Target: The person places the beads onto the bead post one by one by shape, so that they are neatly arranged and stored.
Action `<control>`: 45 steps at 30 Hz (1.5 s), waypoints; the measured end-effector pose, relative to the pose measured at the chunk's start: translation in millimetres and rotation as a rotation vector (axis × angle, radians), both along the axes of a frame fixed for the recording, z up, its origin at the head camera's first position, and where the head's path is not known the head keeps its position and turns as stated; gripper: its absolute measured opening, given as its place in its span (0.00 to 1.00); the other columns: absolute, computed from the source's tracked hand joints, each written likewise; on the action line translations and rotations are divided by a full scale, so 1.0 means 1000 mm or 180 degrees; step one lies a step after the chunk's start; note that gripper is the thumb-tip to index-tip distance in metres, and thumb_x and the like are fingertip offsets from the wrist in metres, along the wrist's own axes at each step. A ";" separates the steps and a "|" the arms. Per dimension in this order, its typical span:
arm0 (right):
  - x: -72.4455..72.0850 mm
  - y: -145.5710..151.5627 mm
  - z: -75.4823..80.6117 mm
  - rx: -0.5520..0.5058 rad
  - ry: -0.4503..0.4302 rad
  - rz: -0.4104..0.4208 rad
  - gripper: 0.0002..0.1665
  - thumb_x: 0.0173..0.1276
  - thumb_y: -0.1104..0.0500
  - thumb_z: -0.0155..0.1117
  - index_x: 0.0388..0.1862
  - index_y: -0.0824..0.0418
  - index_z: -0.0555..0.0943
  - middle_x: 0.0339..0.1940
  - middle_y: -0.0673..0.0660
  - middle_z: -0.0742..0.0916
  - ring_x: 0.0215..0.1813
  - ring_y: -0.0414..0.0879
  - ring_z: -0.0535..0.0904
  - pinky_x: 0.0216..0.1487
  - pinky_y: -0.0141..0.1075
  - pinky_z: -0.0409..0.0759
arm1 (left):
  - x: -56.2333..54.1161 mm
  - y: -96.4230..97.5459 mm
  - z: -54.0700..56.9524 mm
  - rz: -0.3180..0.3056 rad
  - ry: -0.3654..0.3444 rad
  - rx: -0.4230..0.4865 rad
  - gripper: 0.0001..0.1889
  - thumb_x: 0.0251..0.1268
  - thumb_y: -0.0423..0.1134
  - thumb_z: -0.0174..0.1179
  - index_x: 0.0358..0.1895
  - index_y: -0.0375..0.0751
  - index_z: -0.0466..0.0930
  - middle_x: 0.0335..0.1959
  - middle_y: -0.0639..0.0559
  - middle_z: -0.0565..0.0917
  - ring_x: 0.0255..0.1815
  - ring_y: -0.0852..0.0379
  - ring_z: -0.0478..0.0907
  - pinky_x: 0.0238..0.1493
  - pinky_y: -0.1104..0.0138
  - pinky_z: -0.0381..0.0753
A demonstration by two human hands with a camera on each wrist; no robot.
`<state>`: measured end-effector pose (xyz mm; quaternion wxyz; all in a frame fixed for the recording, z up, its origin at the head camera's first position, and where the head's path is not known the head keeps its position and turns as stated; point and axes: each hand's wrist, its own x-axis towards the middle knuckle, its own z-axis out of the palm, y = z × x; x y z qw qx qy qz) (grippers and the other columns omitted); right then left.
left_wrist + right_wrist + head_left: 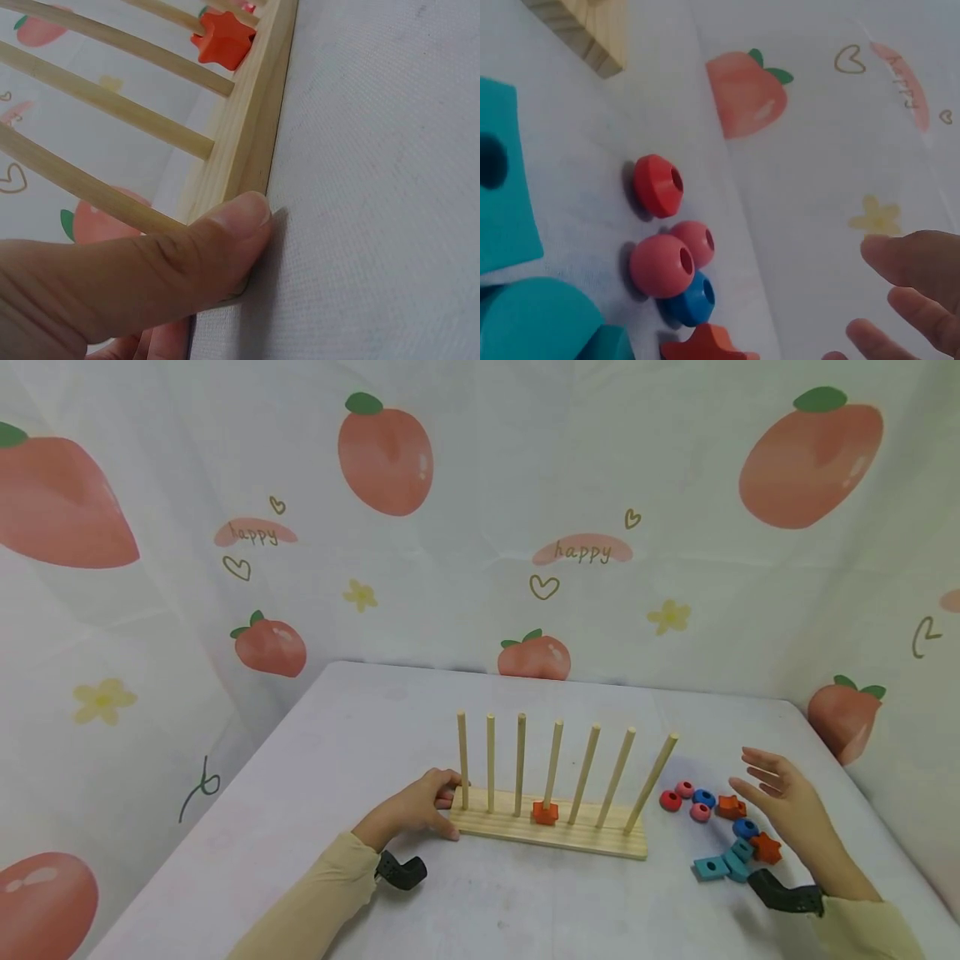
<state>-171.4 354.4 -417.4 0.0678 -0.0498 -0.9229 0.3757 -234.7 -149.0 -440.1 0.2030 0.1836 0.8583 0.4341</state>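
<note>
1. Nearest, on the right, the dark wrist camera (pixel 785 896) overlaps the right edge of the teal blocks (pixel 710 867) in the head view (I cannot tell the true gap). A low, leftward arm could knock them, simply because the wrist juts out.

2. The teal blocks bunch beside a red star (pixel 767 848). Pinching one could drag a neighbour along, the cause being how closely they lie.

3. The left hand (pixel 416 810) grips the left end of the rack (pixel 510 828), thumb on the near side, fingers behind. The right end has no hand on it, so a sideways push on the right peg (pixel 652 782) could swing the rack round.

4. The threaded star (pixel 545 812) sits low around the middle peg (pixel 552 764), at the base. It looks safe; only a hard tip of the rack should shift it.

5. The right hand (pixel 787 802) is wide and empty, fingers spread, to the right of the loose pieces. Coming down so spread, it could sweep several aside.

6. Farthest in that group, the round beads (pixel 701 815), red, pink and blue, cluster right of the rack. A light brush might roll one away, their curved sides being the cause.
</note>
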 end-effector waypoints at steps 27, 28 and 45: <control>-0.004 0.008 -0.013 0.0321 -0.0788 0.0610 0.39 0.66 0.49 0.66 0.64 0.76 0.67 0.59 0.79 0.74 0.59 0.76 0.69 0.53 0.62 0.78 | -0.001 0.000 -0.003 -0.0032 0.0037 0.0024 0.39 0.35 0.25 0.78 0.59 0.32 0.71 0.54 0.40 0.67 0.54 0.50 0.71 0.60 0.60 0.79; -0.004 0.009 -0.013 0.0334 -0.0799 0.0602 0.40 0.65 0.49 0.66 0.64 0.75 0.67 0.59 0.79 0.74 0.59 0.76 0.69 0.53 0.63 0.78 | -0.001 0.000 -0.003 -0.0030 0.0034 0.0020 0.39 0.35 0.25 0.78 0.59 0.33 0.71 0.54 0.41 0.68 0.54 0.50 0.71 0.60 0.60 0.79; -0.011 0.005 -0.014 0.0550 -0.1030 0.0352 0.34 0.65 0.54 0.67 0.62 0.74 0.70 0.60 0.81 0.71 0.59 0.76 0.66 0.56 0.69 0.70 | 0.000 -0.001 0.000 -0.0060 -0.0050 0.0184 0.40 0.36 0.24 0.78 0.59 0.31 0.70 0.55 0.39 0.66 0.55 0.48 0.72 0.60 0.63 0.79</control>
